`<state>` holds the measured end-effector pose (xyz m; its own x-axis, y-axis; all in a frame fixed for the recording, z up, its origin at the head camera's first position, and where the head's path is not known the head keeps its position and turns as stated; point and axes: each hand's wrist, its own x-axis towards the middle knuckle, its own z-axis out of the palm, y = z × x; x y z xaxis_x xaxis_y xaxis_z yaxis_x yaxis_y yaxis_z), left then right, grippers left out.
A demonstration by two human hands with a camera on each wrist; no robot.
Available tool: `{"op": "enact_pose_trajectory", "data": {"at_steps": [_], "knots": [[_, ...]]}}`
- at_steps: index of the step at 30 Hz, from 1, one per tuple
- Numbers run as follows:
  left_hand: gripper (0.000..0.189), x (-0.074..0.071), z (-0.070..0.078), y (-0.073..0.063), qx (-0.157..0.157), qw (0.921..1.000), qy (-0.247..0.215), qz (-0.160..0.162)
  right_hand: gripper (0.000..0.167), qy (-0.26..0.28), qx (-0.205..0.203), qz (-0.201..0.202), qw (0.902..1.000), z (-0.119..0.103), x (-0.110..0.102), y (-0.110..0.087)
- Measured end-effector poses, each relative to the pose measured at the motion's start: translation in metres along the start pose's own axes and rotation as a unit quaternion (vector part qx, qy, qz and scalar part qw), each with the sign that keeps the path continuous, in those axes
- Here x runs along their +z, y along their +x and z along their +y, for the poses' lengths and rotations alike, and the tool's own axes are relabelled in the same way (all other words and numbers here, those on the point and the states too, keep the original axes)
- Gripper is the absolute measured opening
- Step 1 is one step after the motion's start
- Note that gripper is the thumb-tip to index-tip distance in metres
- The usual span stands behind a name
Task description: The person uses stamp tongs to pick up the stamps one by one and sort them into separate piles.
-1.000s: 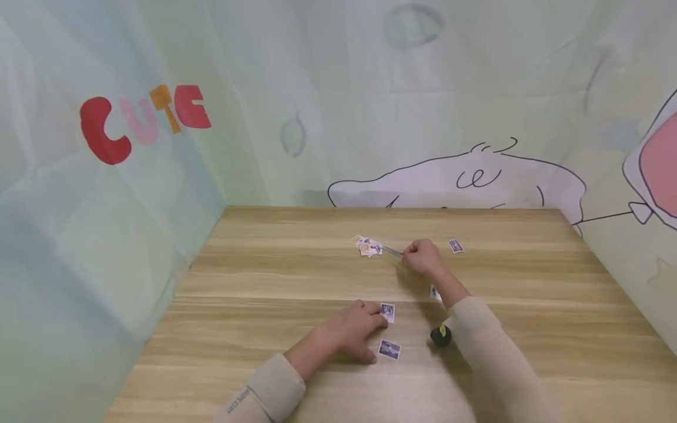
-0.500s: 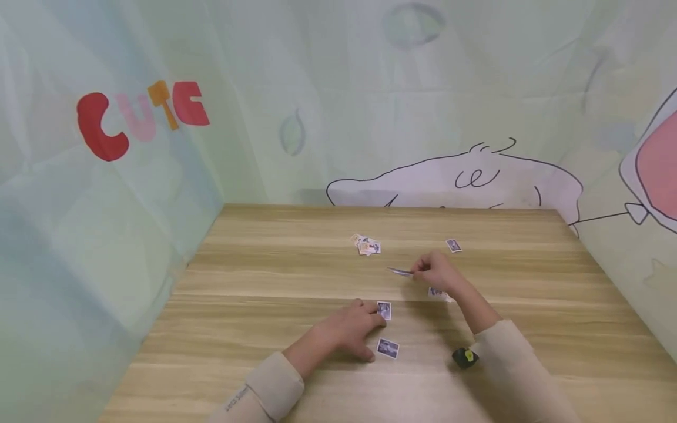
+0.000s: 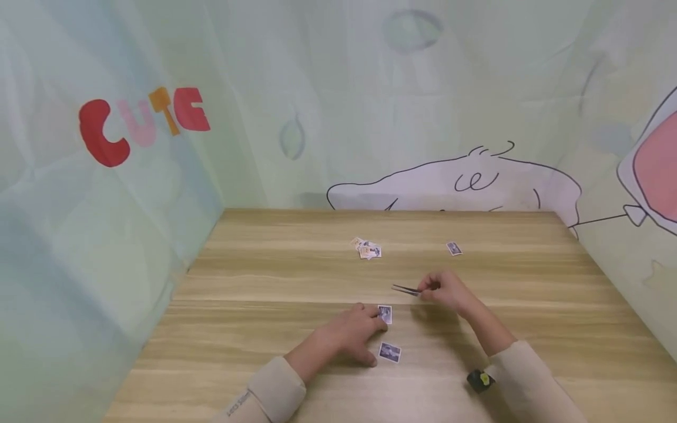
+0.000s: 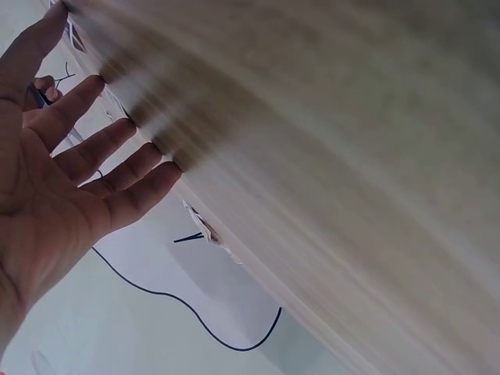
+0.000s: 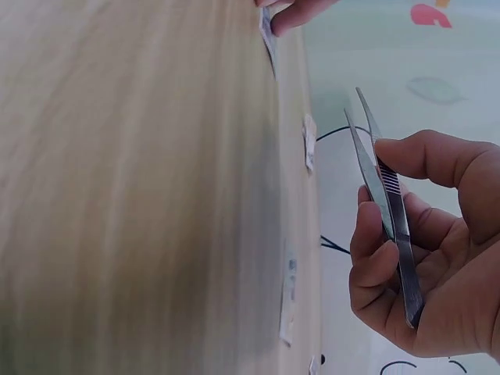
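Note:
In the head view my right hand [image 3: 444, 291] holds metal tweezers [image 3: 406, 290] above the middle of the table, pointing left. The right wrist view shows the thumb and curled fingers around the tweezers [image 5: 398, 211]; their tips stand apart with nothing between them. My left hand [image 3: 357, 329] rests fingertips-down on the wood, fingers spread. Its fingers touch or partly cover a small stamp-like card [image 3: 386, 315] with a white border. A second such card [image 3: 389, 352] lies just right of the left thumb. Another card, seen earlier, is hidden behind my right hand.
An overlapping pile of small orange-and-white cards [image 3: 368, 249] lies farther back on the wooden table [image 3: 275, 258]. A single card [image 3: 454, 248] sits to the right of it. A dark object with a yellow mark [image 3: 480, 380] is at the right cuff. Printed cloth walls border the table.
My right hand has drawn back from the card pile, toward me and slightly right, with the tweezers. Their tips now stand clearly apart. The left hand stays in place.

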<state>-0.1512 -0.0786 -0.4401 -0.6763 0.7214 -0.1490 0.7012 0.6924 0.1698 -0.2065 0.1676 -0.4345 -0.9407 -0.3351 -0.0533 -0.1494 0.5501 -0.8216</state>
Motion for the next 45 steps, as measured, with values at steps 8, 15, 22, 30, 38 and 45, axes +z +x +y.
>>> {"op": "enact_pose_trajectory", "data": {"at_steps": [8, 15, 22, 30, 38, 45], "knots": [[0.062, 0.001, 0.002, -0.001, 0.0, 1.0, -0.001, 0.007, 0.009, 0.016, 0.021, -0.005, 0.9996, 0.007, -0.002, -0.005], [0.064, 0.002, 0.003, -0.001, -0.002, 1.0, -0.002, 0.007, 0.013, 0.04, 0.029, -0.011, 0.9987, 0.015, 0.0, -0.008], [0.065, 0.002, 0.003, -0.001, -0.002, 1.0, -0.004, 0.006, 0.017, 0.057, 0.025, -0.013, 0.998, 0.019, 0.001, -0.01], [0.063, 0.003, 0.002, -0.001, -0.001, 1.0, -0.006, 0.007, 0.016, 0.04, 0.025, -0.037, 0.9982, 0.025, 0.002, -0.014], [0.065, 0.002, 0.003, 0.0, -0.007, 0.9999, -0.014, 0.005, 0.016, 0.033, 0.009, -0.069, 0.997, 0.026, 0.0, -0.017], [0.065, 0.001, 0.002, -0.001, -0.015, 0.9994, -0.03, 0.002, 0.014, 0.027, 0.015, -0.086, 0.9958, 0.024, 0.001, -0.013]]}}
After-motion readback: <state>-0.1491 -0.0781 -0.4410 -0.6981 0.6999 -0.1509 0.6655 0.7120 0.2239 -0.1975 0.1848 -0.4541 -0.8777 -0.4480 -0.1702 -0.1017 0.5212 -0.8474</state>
